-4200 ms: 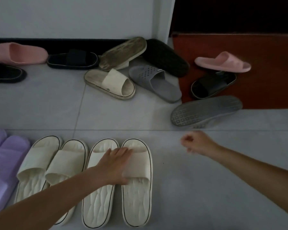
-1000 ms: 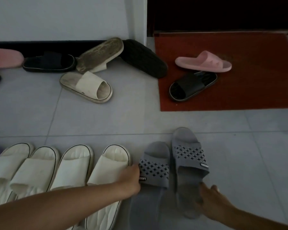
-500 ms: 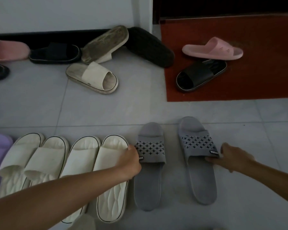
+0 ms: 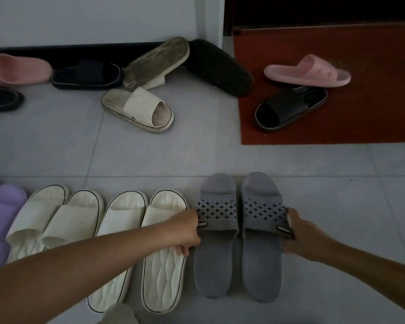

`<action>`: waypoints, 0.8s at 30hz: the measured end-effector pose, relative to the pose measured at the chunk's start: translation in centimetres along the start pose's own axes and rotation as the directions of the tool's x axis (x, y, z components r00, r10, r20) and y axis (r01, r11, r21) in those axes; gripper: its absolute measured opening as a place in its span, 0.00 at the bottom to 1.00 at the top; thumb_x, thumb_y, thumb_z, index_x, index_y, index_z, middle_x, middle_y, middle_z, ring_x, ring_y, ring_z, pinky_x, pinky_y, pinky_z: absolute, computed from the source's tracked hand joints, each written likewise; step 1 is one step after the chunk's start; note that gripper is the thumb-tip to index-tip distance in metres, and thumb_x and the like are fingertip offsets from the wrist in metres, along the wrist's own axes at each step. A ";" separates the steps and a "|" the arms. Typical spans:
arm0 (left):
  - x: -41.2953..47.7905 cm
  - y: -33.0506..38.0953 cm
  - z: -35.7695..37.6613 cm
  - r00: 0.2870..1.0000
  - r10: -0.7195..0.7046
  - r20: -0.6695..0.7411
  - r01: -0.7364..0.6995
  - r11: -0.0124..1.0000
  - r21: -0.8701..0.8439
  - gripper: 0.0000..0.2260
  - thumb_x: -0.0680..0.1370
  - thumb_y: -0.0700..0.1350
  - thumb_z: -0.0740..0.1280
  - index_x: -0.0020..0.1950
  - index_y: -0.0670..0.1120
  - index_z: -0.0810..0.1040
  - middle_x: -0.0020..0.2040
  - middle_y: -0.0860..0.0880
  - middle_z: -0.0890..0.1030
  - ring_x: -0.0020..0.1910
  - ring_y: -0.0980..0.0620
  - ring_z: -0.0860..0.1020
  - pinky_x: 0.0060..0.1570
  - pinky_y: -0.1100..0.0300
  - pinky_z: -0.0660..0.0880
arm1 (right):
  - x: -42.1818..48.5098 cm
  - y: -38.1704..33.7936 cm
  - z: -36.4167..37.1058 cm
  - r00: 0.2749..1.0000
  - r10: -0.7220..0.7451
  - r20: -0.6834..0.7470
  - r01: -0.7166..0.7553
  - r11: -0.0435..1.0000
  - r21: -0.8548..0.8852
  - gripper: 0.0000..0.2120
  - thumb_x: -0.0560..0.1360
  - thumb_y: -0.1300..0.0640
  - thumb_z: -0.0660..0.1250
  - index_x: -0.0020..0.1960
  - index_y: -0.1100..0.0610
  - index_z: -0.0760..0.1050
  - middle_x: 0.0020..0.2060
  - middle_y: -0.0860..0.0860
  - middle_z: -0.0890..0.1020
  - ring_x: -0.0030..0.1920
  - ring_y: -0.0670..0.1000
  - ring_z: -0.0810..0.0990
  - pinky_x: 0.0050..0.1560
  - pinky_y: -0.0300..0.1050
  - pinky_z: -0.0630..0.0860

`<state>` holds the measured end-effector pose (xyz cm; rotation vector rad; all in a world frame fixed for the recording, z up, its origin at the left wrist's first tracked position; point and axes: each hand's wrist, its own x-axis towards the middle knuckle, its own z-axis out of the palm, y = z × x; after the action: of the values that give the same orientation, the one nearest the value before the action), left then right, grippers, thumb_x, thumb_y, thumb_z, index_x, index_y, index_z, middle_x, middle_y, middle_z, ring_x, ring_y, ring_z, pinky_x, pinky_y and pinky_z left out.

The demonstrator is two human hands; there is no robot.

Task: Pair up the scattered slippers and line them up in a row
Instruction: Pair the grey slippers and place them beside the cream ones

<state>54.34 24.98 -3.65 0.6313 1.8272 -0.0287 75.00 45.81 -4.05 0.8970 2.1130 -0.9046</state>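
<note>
Bare forearms (image 4: 103, 258) (no sleeves), unadorned wrists.

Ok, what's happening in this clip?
A person is lining slippers up on the tiled floor. The left hand and right hand each grip one slipper of the grey perforated-strap pair, set beside two cream pairs. Pink, black and dirty cream slippers lie scattered by the wall and red mat.
</note>
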 end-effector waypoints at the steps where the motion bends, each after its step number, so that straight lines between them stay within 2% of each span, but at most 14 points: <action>1: 0.1 0.2 -0.8 0.998 -0.018 0.063 0.016 0.999 0.034 0.09 0.75 0.39 0.63 0.49 0.33 0.73 0.39 0.39 0.84 0.32 0.46 0.82 0.33 0.57 0.80 | 0.1 -0.2 -0.7 0.998 -0.042 0.040 0.045 0.996 -0.081 0.41 0.67 0.43 0.72 0.71 0.53 0.53 0.51 0.51 0.80 0.46 0.49 0.80 0.46 0.45 0.79; 2: 0.2 0.4 -1.8 0.994 -0.027 0.104 0.021 0.998 0.060 0.08 0.75 0.40 0.66 0.45 0.34 0.74 0.36 0.40 0.83 0.29 0.48 0.82 0.32 0.57 0.80 | 0.2 -0.4 -1.6 0.997 -0.055 0.060 0.065 0.982 -0.179 0.42 0.64 0.33 0.70 0.70 0.49 0.57 0.52 0.49 0.80 0.48 0.49 0.80 0.49 0.45 0.78; 4: 0.5 0.7 -4.4 0.996 -0.011 0.089 0.003 0.996 0.087 0.09 0.75 0.42 0.70 0.39 0.38 0.74 0.31 0.44 0.81 0.23 0.55 0.79 0.25 0.62 0.78 | 0.8 -0.5 -3.8 0.997 -0.068 -0.036 0.055 0.960 -0.275 0.40 0.60 0.20 0.54 0.62 0.45 0.69 0.52 0.47 0.81 0.49 0.48 0.79 0.52 0.47 0.77; 6: 0.6 1.0 -6.8 0.997 0.056 -0.057 -0.050 0.993 0.107 0.10 0.74 0.46 0.71 0.40 0.40 0.77 0.32 0.45 0.82 0.25 0.56 0.79 0.24 0.64 0.75 | 2.0 -0.5 -5.8 0.965 -0.118 -0.234 0.070 0.976 -0.207 0.36 0.60 0.20 0.45 0.49 0.43 0.74 0.47 0.47 0.82 0.44 0.47 0.78 0.49 0.48 0.77; 7: 0.7 1.1 -7.6 0.983 0.103 -0.155 -0.086 0.990 0.109 0.10 0.74 0.48 0.71 0.42 0.41 0.78 0.34 0.45 0.83 0.26 0.56 0.80 0.24 0.64 0.74 | 2.5 -0.8 -6.4 0.940 -0.154 -0.303 0.102 0.978 -0.182 0.34 0.60 0.21 0.45 0.46 0.43 0.74 0.45 0.46 0.82 0.42 0.46 0.78 0.47 0.47 0.77; 9: 0.8 1.1 -8.5 0.934 0.181 -0.309 -0.162 0.983 0.085 0.11 0.74 0.50 0.71 0.47 0.44 0.77 0.37 0.48 0.83 0.27 0.57 0.79 0.27 0.64 0.72 | 3.5 -1.8 -6.8 0.911 -0.225 -0.345 0.174 0.969 -0.173 0.30 0.63 0.24 0.49 0.46 0.44 0.75 0.43 0.45 0.80 0.41 0.43 0.77 0.44 0.43 0.75; 12: 1.1 1.1 -8.6 0.894 0.230 -0.386 -0.210 0.973 0.094 0.14 0.73 0.53 0.71 0.53 0.47 0.74 0.46 0.50 0.78 0.40 0.53 0.77 0.41 0.59 0.72 | 4.4 -4.4 -6.2 0.888 -0.348 -0.302 0.282 0.928 -0.243 0.27 0.68 0.30 0.57 0.54 0.48 0.75 0.46 0.45 0.77 0.43 0.44 0.76 0.45 0.42 0.75; 14: 1.3 1.1 -8.2 0.896 0.246 -0.371 -0.216 0.969 0.121 0.16 0.72 0.53 0.71 0.55 0.47 0.74 0.49 0.51 0.77 0.45 0.52 0.76 0.44 0.58 0.71 | 4.9 -6.3 -5.4 0.878 -0.407 -0.252 0.336 0.899 -0.281 0.26 0.69 0.31 0.60 0.58 0.47 0.73 0.48 0.44 0.75 0.46 0.45 0.76 0.48 0.43 0.75; 19: 2.1 0.8 -7.8 0.919 0.248 -0.305 -0.243 0.969 0.053 0.21 0.72 0.55 0.71 0.60 0.48 0.72 0.53 0.49 0.79 0.46 0.50 0.78 0.47 0.55 0.76 | 6.1 -9.9 -3.5 0.867 -0.479 -0.137 0.420 0.850 -0.316 0.30 0.68 0.32 0.64 0.65 0.44 0.68 0.55 0.46 0.75 0.51 0.46 0.73 0.49 0.42 0.70; 21: 2.8 0.2 -9.0 0.914 0.218 -0.341 -0.223 0.975 0.025 0.21 0.73 0.55 0.70 0.61 0.47 0.72 0.55 0.47 0.79 0.50 0.49 0.77 0.51 0.54 0.76 | 6.6 -10.7 -3.2 0.866 -0.496 -0.060 0.426 0.796 -0.431 0.29 0.68 0.32 0.63 0.64 0.45 0.70 0.58 0.47 0.76 0.55 0.49 0.74 0.51 0.44 0.70; 23: 3.7 -0.6 -11.1 0.881 0.172 -0.440 -0.184 0.983 0.015 0.19 0.74 0.53 0.69 0.60 0.45 0.72 0.58 0.45 0.78 0.54 0.47 0.76 0.55 0.53 0.73 | 7.3 -11.6 -3.4 0.888 -0.460 -0.020 0.390 0.775 -0.497 0.23 0.69 0.30 0.61 0.54 0.46 0.73 0.53 0.48 0.75 0.51 0.49 0.74 0.47 0.44 0.70; 24: 4.2 -1.1 -12.4 0.857 0.142 -0.495 -0.161 0.987 0.005 0.19 0.74 0.53 0.68 0.61 0.44 0.72 0.59 0.44 0.77 0.56 0.46 0.76 0.56 0.53 0.72 | 7.7 -12.3 -3.6 0.900 -0.435 -0.037 0.363 0.792 -0.491 0.21 0.70 0.30 0.59 0.49 0.46 0.71 0.49 0.47 0.74 0.47 0.48 0.73 0.44 0.43 0.69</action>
<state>42.13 29.77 -3.36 0.8087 2.2577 0.2994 60.06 44.69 -3.92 0.2654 2.5540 -0.4709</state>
